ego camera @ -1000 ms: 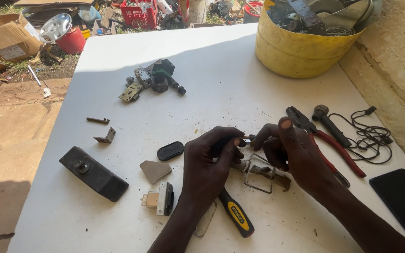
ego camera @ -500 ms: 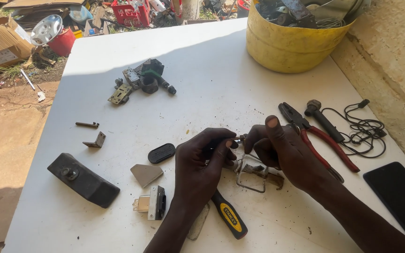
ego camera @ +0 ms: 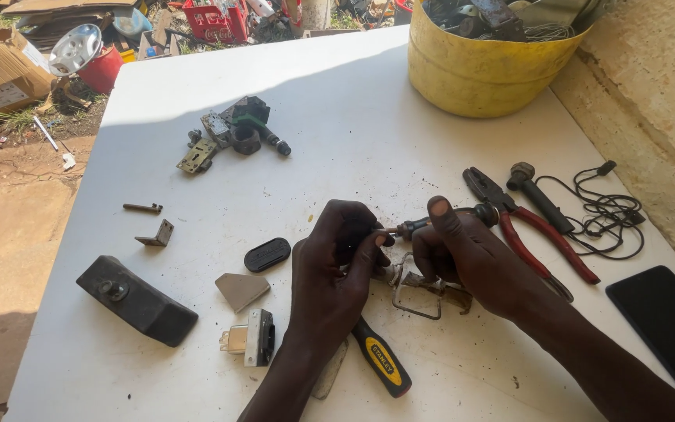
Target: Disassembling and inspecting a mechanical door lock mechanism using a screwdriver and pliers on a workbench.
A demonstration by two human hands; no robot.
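— What's going on in the head view, from where you're standing?

— The left hand [ego camera: 336,266] is closing its grip on a small dark metal part [ego camera: 409,228], pinching it between thumb and fingertips just above the white table [ego camera: 353,133]. The right hand [ego camera: 470,262] is gripping the same part from the other side, thumb raised, fingers curled around it. A bent wire bracket [ego camera: 416,293] is lying right under both hands.

— And around them?

— A yellow-and-black screwdriver [ego camera: 380,358] is lying near the left wrist, red-handled pliers [ego camera: 533,234] just beside the right hand, a black oval cap [ego camera: 267,255] to the left, and a yellow tub [ego camera: 482,66] of scrap at the far edge.

— Anything worrying you?

— I'm thinking the part is small and both grips are only pinching it; a slip could be dropping it among the loose bits, or sending it rolling off the table. The black phone [ego camera: 666,324] is sitting close to the right forearm, too, so a careless elbow could be knocking it.
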